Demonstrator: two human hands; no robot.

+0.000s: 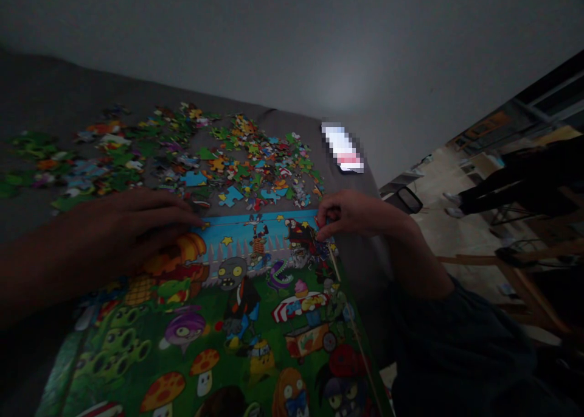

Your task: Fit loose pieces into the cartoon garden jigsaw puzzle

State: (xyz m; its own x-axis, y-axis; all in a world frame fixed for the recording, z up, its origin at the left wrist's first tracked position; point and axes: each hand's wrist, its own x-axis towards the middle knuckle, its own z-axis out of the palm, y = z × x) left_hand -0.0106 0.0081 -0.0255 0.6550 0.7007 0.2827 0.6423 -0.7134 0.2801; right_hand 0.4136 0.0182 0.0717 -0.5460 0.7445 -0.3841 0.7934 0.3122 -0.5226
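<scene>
A colourful cartoon picture board (182,307) with zombies, mushrooms and plants lies before me. My left hand (132,225) rests over its upper left part, fingers stretched out and close together, covering some of the picture. At the board's top right corner is my right hand (344,213), its thumb and fingers pinched together. What sits between those fingertips is too dark and small to make out. Just beyond the board, loose jigsaw pieces (230,196) are scattered in a wide heap, several of them blue.
Grey cloth (292,115) covers the surface under the pieces, up against a pale wall (274,39). A phone (342,149) with a lit, blurred screen lies at the far right. Beyond the right edge are the floor, wooden furniture (520,277) and a person's dark-clothed legs (483,195).
</scene>
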